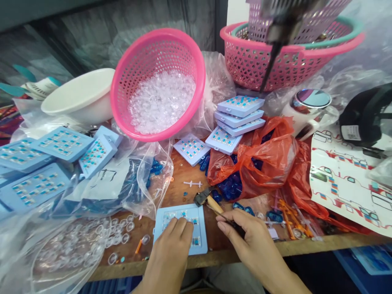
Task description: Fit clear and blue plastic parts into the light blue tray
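A light blue square plastic panel (200,212) with small blue pieces set in its face lies near the bench's front edge. My left hand (174,245) rests over it, fingers bunched and bent down onto the face; the fingertips and anything between them are hidden. Just right of the panel, my right hand (251,237) is closed around a slim dark tool (237,228), mostly hidden by the fingers. Beyond that hand's fingertips lies a small hammer-like tool (202,197) with a dark head and a pale wooden handle.
Similar panels are stacked behind (240,106) and at left (63,143). A pink basket (197,87) holds clear pieces. Red bags (263,155) with dark blue parts lie at right. Clear rings (118,232) lie front left. A dark vertical spindle (271,65) hangs at upper right.
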Available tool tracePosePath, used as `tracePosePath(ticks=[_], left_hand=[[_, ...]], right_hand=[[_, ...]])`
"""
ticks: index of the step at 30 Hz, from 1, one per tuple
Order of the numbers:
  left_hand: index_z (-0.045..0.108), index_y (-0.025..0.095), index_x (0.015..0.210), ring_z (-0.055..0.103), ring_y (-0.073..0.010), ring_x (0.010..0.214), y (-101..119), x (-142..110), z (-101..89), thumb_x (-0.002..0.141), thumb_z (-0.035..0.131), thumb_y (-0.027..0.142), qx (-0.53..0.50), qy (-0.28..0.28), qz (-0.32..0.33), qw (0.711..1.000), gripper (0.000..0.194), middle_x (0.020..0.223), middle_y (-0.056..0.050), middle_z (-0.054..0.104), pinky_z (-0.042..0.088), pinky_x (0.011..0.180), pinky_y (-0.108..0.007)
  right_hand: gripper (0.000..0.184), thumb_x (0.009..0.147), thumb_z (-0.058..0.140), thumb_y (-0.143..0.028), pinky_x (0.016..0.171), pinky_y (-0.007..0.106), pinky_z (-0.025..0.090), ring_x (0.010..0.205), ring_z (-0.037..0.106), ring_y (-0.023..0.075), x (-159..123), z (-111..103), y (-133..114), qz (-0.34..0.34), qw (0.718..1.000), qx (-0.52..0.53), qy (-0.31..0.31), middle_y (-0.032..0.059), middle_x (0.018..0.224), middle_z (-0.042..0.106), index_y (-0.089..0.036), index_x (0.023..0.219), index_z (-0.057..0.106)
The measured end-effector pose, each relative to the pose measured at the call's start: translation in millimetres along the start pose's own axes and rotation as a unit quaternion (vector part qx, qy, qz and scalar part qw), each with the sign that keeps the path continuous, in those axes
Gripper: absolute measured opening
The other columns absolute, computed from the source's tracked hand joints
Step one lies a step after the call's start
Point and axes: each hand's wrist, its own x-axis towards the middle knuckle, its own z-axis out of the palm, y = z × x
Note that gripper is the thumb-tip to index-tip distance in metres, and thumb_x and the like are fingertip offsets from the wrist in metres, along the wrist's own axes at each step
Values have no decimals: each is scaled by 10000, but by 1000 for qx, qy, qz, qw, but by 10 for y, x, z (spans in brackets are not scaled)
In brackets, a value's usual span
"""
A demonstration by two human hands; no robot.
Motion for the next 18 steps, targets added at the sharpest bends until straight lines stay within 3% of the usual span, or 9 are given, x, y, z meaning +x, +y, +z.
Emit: tracePosePath(ticks=[6, 9, 11, 14, 18], left_hand=[[639, 231, 996, 671, -197, 856, -98, -72, 5, 926, 413, 28, -51, 7, 19, 998, 312, 926, -18, 701, 574, 744, -293], [643, 225, 1106, 693, -182, 918, -63, -86, -59, 1006, 390, 141, -53, 75, 26, 995, 284, 994, -29, 729, 578, 812, -279], [630, 212, 1195, 689, -198, 1011, -32, -83, -83, 1048, 383, 258, -21, 126, 36, 991, 291, 1101, -56, 734, 567, 885, -303], [594, 184, 1305, 662, -254, 1120, -17, -66, -75, 1052, 382, 435, 59, 184, 69, 979, 415, 1247, -94, 708, 548, 928, -369], [598, 183, 1302, 651, -247, 1143, -103, -128, -68, 1041, 408, 479, 66, 212, 56, 973, 438, 1279, -92, 698, 516, 951, -357]], right_hand=[[224, 898, 557, -373, 694, 226, 546, 774, 739, 140, -111, -189, 70, 4, 997, -58, 47, -19, 844, 793, -266, 877, 752], [214, 907, 563, -393, 752, 186, 573, 852, 762, 120, -179, -353, 173, -1, 991, -91, 93, -43, 941, 809, -290, 959, 743], [196, 936, 557, -358, 776, 134, 564, 869, 761, 89, -226, -484, 272, -49, 978, -158, 126, -52, 968, 804, -286, 1022, 718], [213, 979, 506, -339, 760, 128, 566, 818, 761, 82, -272, -679, 420, -150, 920, -323, 165, -26, 937, 795, -253, 1034, 693], [416, 1031, 327, -377, 612, 262, 604, 708, 763, 161, -259, -849, 521, -173, 830, -482, 221, 58, 855, 764, -179, 999, 691]])
